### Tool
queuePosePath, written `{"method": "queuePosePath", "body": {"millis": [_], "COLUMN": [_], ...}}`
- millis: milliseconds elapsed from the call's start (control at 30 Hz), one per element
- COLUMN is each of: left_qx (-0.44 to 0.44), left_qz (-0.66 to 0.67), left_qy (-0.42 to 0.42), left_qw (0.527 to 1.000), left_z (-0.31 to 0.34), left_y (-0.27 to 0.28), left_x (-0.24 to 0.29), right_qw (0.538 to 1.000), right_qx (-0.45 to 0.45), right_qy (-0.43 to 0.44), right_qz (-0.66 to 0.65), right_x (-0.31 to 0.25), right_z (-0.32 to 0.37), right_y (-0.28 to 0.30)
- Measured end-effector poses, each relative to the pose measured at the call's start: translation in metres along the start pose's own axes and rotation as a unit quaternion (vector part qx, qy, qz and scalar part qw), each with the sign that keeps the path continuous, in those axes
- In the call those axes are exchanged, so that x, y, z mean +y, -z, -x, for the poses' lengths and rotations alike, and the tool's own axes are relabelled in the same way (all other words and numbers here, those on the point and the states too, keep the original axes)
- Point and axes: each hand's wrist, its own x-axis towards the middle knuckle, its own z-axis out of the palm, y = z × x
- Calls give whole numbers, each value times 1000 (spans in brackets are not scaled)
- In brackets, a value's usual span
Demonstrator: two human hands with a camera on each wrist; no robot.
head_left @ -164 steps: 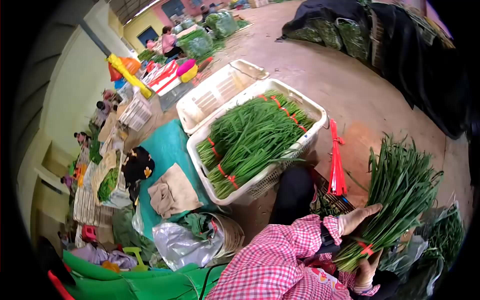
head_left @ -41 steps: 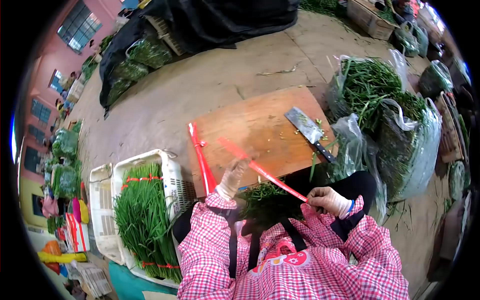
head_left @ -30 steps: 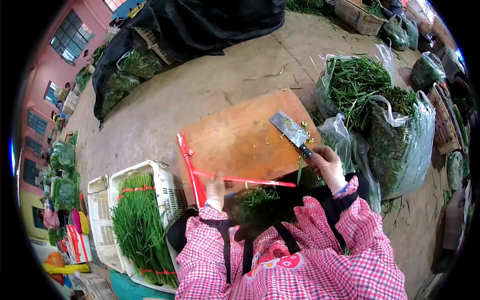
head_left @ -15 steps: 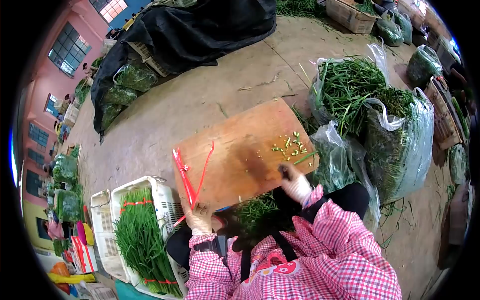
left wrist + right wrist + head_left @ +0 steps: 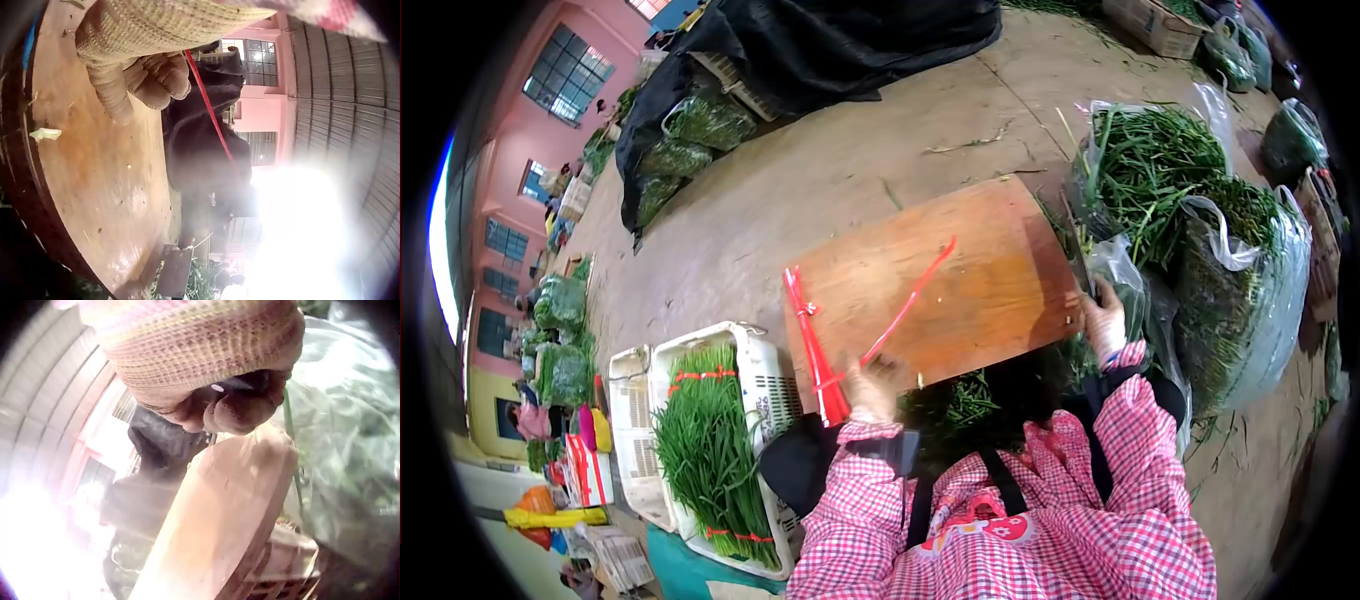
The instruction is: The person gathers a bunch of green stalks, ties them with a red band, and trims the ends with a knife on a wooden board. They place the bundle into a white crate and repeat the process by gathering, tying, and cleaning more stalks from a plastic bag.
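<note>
In the head view my left hand (image 5: 870, 390), in a pale knitted glove with bare-looking fingertips, holds a thin red plastic strip (image 5: 912, 297) that slants up over the wooden board (image 5: 980, 285). The left wrist view has the same strip (image 5: 210, 107) running out from the curled fingers (image 5: 165, 81). At the board's right edge, my right hand (image 5: 1105, 318) grips a cleaver (image 5: 1076, 228), its blade nearly edge-on. Its black handle (image 5: 250, 381) shows inside the curled fingers in the right wrist view. A knotted bundle of red strips (image 5: 812, 350) lies at the board's left edge.
A white crate (image 5: 775, 400) with bunches of tied green stalks (image 5: 700, 440) stands left of the board. On the right are clear bags (image 5: 1250, 330) of loose greens. Cut greens (image 5: 970, 400) lie below the board's near edge. A black tarp (image 5: 830, 45) covers goods behind.
The bunch held earlier is out of my hands. My left hand took up a red strip, my right hand the cleaver, which moved to the board's right edge; most chopped bits left the board.
</note>
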Motion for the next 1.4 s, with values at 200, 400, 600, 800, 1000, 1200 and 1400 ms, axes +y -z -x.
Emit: {"method": "queuePosePath", "body": {"millis": [200,400,600,800,1000,1200,1400], "left_qx": [-9,-59,-24,-92,-60,-42,-29], "left_qz": [35,-120,-282,-381,-447,-489,-488], "left_qy": [-23,-110,-266,-202,-48,-2,73], "left_qw": [999,985,922,898,891,871,869], "left_z": [-7,10,-13,-40,-79,-88,-127], "left_y": [-15,-26,-5,-3,-16,-48,-40], "left_x": [-8,-1,-15,6,15,9,28], "right_qw": [856,855,967,775,893,938,875], "right_qx": [-6,-75,-250,-272,-222,3,19], "right_qy": [319,349,37,245,290,23,-237], "right_qz": [407,377,-39,516,263,346,421], "right_x": [41,38,38,-5,-90,-6,155], "right_z": [-54,25,70,49,92,121,134], "right_y": [-12,-82,-183,-187,1,242,312]}}
